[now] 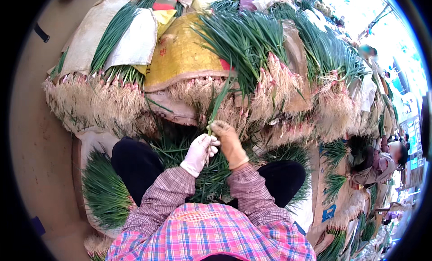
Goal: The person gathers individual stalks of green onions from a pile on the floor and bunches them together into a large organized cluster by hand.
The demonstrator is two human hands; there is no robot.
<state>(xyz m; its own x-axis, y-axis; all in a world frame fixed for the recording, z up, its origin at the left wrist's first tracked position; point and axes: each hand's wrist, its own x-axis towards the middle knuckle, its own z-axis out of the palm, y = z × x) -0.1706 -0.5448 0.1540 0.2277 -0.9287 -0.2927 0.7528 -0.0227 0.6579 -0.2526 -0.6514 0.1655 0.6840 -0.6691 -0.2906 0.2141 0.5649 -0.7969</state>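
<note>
In front of my lap I hold a green onion (218, 103), its long green leaves pointing up and away, with pale roots hanging below my fingers. My left hand (197, 154), in a white glove, is closed around its lower part. The fingers of my right hand (228, 142), in a tan glove, pinch the stalk just above and touch the left fingers. Loose green leaves (209, 182) lie in a heap between my knees, under both hands. Beyond them, a large bunch of green onions (252, 45) rests on the pile, roots toward me.
A long pile of green onions lies ahead, partly covered by a yellow sack (184, 54) and a white sack (135, 40). Another bunch (103, 189) sits by my left knee. Smaller bunches (335, 187) lie at the right, near another person (382, 164). Brown floor (45, 126) runs along the left.
</note>
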